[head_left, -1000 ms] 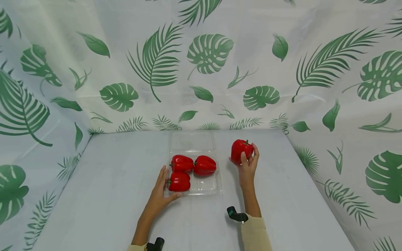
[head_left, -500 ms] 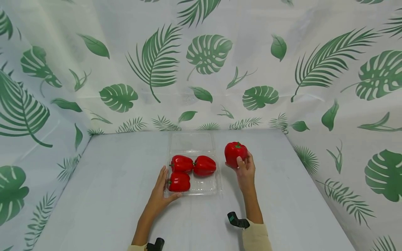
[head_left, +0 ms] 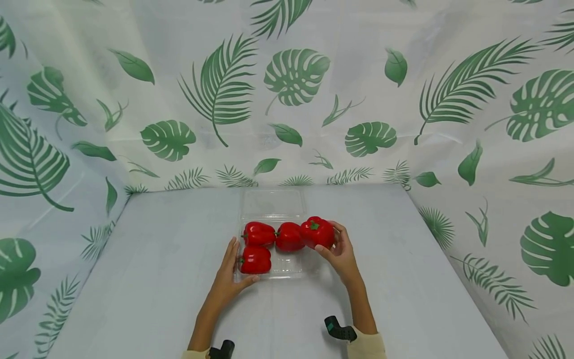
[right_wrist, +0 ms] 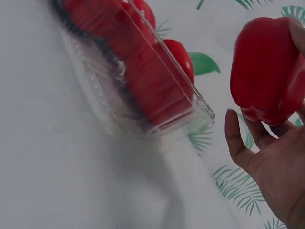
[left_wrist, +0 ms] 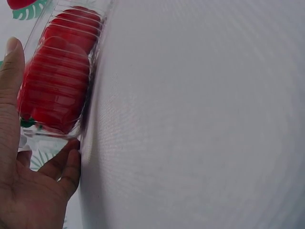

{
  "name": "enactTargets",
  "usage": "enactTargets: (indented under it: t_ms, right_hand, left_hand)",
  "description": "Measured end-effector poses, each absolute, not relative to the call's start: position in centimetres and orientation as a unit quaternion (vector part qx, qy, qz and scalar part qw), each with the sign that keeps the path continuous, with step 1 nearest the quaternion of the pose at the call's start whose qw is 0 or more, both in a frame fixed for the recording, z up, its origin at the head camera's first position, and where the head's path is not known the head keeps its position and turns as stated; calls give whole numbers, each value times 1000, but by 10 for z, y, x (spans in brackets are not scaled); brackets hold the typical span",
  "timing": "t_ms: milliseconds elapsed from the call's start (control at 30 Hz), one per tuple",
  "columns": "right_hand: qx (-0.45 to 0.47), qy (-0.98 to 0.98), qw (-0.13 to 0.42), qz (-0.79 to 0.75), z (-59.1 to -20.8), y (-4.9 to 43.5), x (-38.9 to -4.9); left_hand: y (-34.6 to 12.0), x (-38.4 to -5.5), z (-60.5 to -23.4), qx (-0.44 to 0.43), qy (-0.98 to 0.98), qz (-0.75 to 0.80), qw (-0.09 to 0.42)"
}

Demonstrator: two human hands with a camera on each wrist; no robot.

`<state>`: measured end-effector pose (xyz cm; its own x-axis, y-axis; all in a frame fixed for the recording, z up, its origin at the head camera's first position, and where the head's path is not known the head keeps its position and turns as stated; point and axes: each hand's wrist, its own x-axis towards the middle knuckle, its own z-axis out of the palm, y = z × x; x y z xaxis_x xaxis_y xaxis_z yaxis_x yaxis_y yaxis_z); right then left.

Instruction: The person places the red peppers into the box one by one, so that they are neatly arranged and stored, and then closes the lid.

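Note:
My right hand [head_left: 342,255] grips a red bell pepper [head_left: 316,232], stem up, at the right side of a clear plastic clamshell box [head_left: 289,273]. In the right wrist view this bell pepper [right_wrist: 264,69] is raised above the box's rim, thumb on one side and fingers beneath. Lying on their sides in the box are three more red bell peppers: a back left pepper [head_left: 259,234], a back right pepper [head_left: 289,237] and a front left pepper [head_left: 256,260]. My left hand [head_left: 227,279] rests against the box's left side, fingers extended, thumb along its front edge.
The box's clear lid [head_left: 273,203] lies folded back behind it on the white table [head_left: 157,279]. Leaf-printed cloth [head_left: 296,99] stands up behind the table and on both sides. A small dark camera sits on each wrist.
My right hand has moved left and slightly toward me with its bell pepper, from beside the box to its right edge. The left hand and the three peppers in the box have stayed put.

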<state>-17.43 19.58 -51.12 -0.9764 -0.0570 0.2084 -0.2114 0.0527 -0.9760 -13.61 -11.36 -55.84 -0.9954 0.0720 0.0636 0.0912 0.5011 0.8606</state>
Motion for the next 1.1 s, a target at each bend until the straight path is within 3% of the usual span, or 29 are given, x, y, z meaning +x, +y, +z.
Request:
enactTargets:
  t_ms: [633, 1100]
  right_hand:
    - [217, -850, 69, 475, -513, 174, -160]
    - [239, -861, 41, 447, -513, 173, -163]
  left_hand:
    - [-112, -136, -559, -52, -864, -500, 17]
    - [-114, -137, -563, -57, -866, -497, 22]
